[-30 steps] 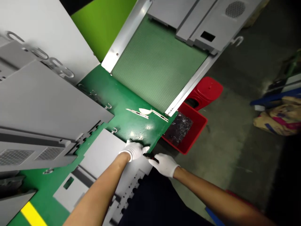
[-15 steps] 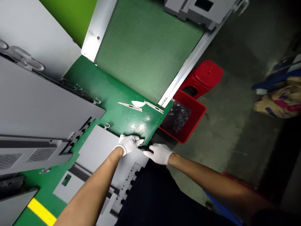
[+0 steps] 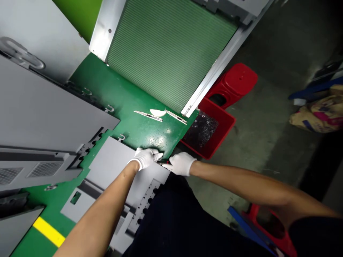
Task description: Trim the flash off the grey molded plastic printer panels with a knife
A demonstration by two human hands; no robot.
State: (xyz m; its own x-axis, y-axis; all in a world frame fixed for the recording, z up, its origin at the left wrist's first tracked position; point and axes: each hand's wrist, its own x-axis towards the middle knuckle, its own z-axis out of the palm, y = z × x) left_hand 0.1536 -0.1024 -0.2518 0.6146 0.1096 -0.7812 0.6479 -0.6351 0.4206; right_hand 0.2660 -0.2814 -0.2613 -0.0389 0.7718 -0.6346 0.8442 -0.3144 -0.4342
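Note:
A grey plastic panel [image 3: 144, 185] lies on the green table, its near part against my dark clothing. My left hand [image 3: 146, 157], in a white glove, is closed at the panel's upper edge, thumb and fingers around a small hook-shaped tab there. My right hand [image 3: 180, 164], also gloved, grips red-handled nippers [image 3: 167, 163], mostly hidden by the fingers. Their dark tip reaches the panel's edge beside my left fingers. Another hook-shaped tab [image 3: 121, 137] sticks out from the same edge, farther left.
Two craft knives [image 3: 148, 115] and a white curved piece [image 3: 158, 112] lie beyond my hands, by a ribbed green conveyor belt [image 3: 168, 53]. A red bin [image 3: 222, 134] with small dark scraps and a red stool [image 3: 238, 80] stand right. Larger grey panels [image 3: 48, 107] are left.
The view has shifted slightly, so the table and hands sit a little higher. Both hands keep their places at the panel's edge; my right forearm lies flatter, its elbow farther out.

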